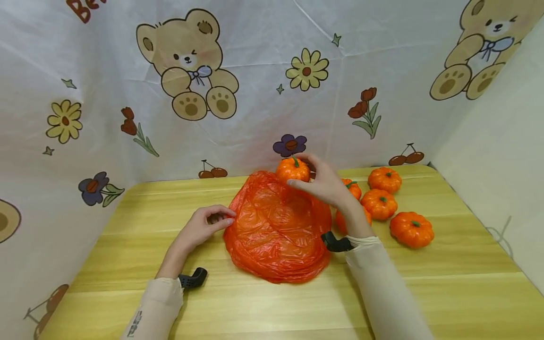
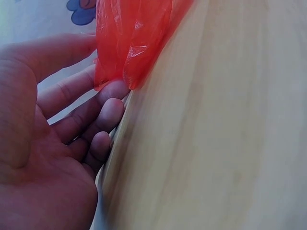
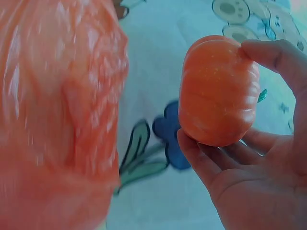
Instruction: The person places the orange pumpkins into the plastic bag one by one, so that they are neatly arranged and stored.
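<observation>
A thin red plastic bag (image 1: 276,231) stands on the table with its mouth spread. At its left edge, my left hand (image 1: 207,224) pinches the film between thumb and fingers; in the left wrist view the bag (image 2: 134,38) covers some of the fingertips. My right hand (image 1: 325,182) holds a small orange pumpkin (image 1: 292,171) with a green stem, raised over the far side of the bag. In the right wrist view, thumb and fingers grip the pumpkin (image 3: 218,93) from opposite sides, apart from the bag on its left.
Several more pumpkins (image 1: 411,229) sit on the wooden table (image 1: 263,309) right of the bag, some partly hidden behind the right forearm. A printed cloth (image 1: 255,104) hangs behind the table, and a white wall (image 1: 501,156) stands at the right.
</observation>
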{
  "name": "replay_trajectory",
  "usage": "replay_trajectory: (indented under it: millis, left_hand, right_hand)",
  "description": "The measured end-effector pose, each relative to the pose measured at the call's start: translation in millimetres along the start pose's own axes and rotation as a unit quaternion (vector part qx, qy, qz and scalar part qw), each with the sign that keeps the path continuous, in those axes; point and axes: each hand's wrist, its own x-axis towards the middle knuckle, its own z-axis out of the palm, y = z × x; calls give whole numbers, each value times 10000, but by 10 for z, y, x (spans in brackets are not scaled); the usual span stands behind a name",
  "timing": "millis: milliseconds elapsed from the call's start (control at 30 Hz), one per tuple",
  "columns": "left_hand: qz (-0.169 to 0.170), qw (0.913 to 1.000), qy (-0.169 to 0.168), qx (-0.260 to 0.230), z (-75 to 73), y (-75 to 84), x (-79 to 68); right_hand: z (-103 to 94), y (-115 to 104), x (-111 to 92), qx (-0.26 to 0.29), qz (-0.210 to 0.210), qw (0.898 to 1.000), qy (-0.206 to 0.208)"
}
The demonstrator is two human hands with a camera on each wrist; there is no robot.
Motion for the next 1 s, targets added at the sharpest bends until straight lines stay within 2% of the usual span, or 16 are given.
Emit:
replay_trajectory:
  millis: [200, 333, 633, 1000]
  left_hand:
    - [8, 10000, -42, 21, -13, -22, 7]
    - [1, 10000, -47, 6, -3, -22, 19]
    - [70, 10000, -37, -25, 1, -9, 26]
    - [35, 10000, -31, -65, -11, -8, 10]
  right_hand:
    - [289, -144, 86, -140, -158, 9997, -151]
    - [393, -185, 119, -259, -232, 9992, -217]
    - [543, -112, 142, -451, -458, 9971, -419]
    - [869, -32, 162, -909, -283, 9911, -927]
